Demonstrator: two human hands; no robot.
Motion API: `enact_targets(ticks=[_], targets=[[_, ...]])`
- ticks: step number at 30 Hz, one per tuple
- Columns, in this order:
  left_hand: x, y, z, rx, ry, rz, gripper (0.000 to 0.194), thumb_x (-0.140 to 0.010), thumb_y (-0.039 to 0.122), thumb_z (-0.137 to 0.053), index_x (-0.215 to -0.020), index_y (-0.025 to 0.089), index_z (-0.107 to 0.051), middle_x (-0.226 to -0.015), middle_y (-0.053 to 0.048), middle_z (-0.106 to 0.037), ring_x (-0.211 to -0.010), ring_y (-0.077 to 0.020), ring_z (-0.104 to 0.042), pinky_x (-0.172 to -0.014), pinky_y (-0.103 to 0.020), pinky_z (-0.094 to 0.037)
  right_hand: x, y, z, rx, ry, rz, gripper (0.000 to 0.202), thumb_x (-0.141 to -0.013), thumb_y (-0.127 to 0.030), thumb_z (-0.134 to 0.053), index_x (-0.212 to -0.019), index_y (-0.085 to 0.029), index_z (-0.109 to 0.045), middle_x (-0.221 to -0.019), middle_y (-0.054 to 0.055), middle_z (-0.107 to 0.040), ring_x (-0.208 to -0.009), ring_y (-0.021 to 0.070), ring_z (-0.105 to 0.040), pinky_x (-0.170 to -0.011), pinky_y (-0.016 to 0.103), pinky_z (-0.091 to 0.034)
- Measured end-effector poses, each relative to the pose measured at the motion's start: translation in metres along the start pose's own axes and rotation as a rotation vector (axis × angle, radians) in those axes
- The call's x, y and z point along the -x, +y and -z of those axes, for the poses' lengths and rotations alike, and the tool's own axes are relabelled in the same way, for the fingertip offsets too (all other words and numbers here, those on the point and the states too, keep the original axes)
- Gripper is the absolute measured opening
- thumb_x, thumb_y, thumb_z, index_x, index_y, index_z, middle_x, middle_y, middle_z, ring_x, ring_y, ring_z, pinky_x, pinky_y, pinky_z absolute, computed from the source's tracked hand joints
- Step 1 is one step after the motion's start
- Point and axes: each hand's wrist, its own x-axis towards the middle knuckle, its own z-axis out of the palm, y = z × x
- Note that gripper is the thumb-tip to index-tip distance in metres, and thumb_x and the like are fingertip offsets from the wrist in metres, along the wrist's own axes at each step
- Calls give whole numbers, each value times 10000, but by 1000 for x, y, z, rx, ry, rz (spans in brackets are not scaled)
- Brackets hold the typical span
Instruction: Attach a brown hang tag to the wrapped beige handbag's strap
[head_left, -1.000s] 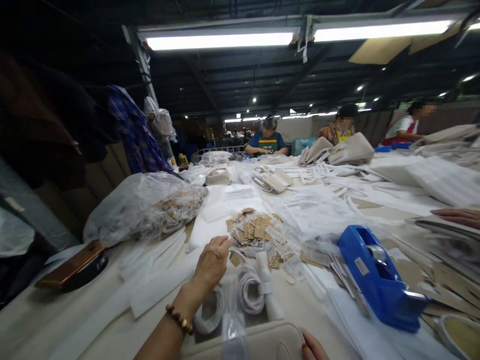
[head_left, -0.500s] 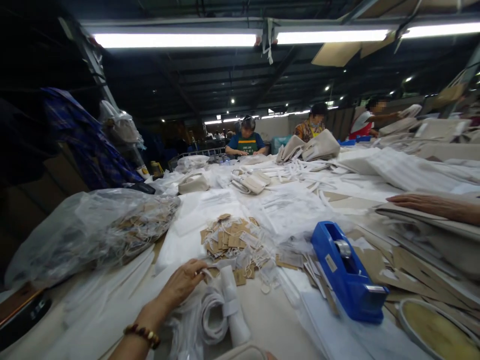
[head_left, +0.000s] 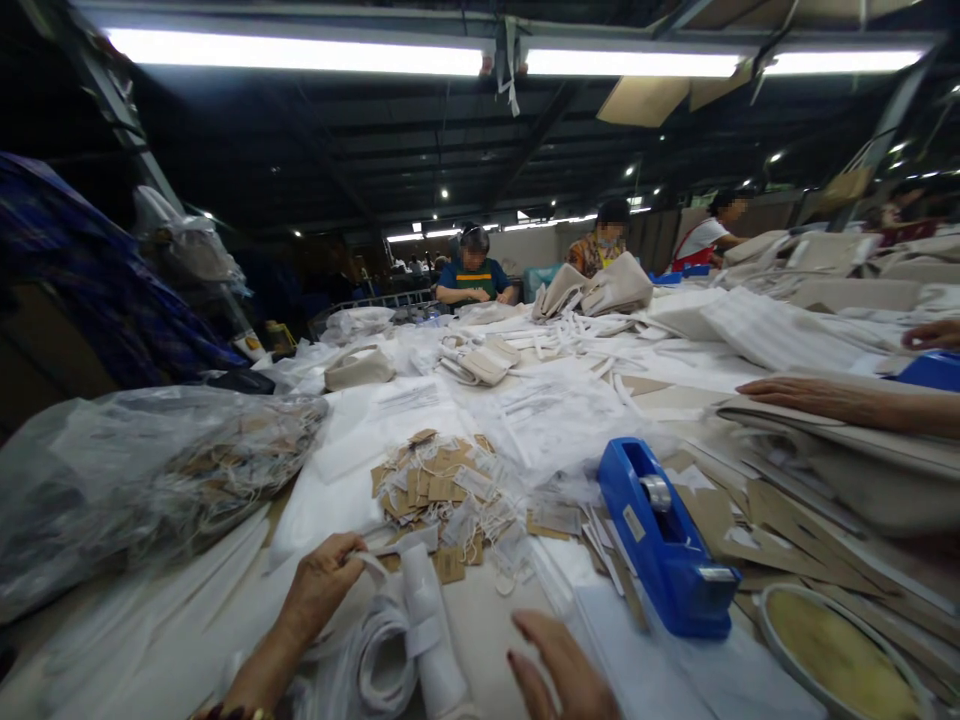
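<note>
My left hand (head_left: 324, 580), with a beaded bracelet at its wrist, pinches the end of a white strap (head_left: 375, 565) left of the tag pile. Below and right of it lie a coiled white strap (head_left: 386, 660) and a rolled white bundle (head_left: 433, 635). My right hand (head_left: 559, 665) is at the bottom centre over beige fabric (head_left: 484, 620), its fingers apart and nothing between them. Beyond both hands is a heap of brown tags with white strings (head_left: 439, 485).
A blue tape dispenser (head_left: 664, 540) and a round tin (head_left: 840, 650) stand at the right. A clear bag of tags (head_left: 225, 460) lies left. Another person's hand (head_left: 817, 397) rests on stacked beige fabric (head_left: 862, 450). Several people work beyond.
My right hand has come into view at the bottom centre. My left hand has closed on the strap end and drawn it slightly left. The view has shifted to the right.
</note>
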Motion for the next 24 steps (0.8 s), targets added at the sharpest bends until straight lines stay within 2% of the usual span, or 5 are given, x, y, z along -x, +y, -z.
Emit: enact_targets(ticks=[1, 3, 8, 15, 24], targets=[[0, 0, 0, 7, 1, 3, 262, -598, 322, -377, -684, 195, -589, -749, -26, -652, -756, -215, -616, -740, -305, -477, -20, 5, 10, 81, -13, 3, 330, -934, -291, -365, -1198, -194, -537, -1179, 76, -591, -1103, 197, -545, -944, 290, -453], [0, -1, 0, 18, 2, 8, 277, -589, 328, -373, -689, 198, -596, -734, -24, -655, -744, -219, -624, -733, -310, -485, -62, 15, 29, 365, -81, -220, 291, -927, -207, -354, -1102, -200, -587, -1116, 77, -602, -1052, 199, -548, -909, 311, -439], [2, -5, 5, 96, 51, -56, 440, -560, 310, -422, -926, 173, -623, -945, -64, -688, -912, -239, -639, -842, -339, -503, -129, 38, 47, 505, -198, -319, 186, -790, -153, -558, -956, -120, -636, -1078, 140, -600, -1071, 306, -508, -903, 427, -387], [18, 0, 20, 83, 287, -209, 348, -654, 411, -492, -833, 158, -651, -876, -99, -712, -794, -247, -682, -779, -359, -558, -138, 37, 48, 595, -363, -387, 331, -792, -260, -633, -1090, -135, -558, -1121, 81, -568, -1030, 230, -533, -928, 440, -381], [43, 54, 28, -32, 452, -670, 205, -810, 242, -454, -836, 195, -651, -850, -41, -715, -775, -149, -690, -718, -211, -554, -150, 39, 55, 658, -522, -362, 358, -801, -359, -652, -1088, -158, -577, -1170, 77, -545, -1142, 261, -466, -956, 494, -381]])
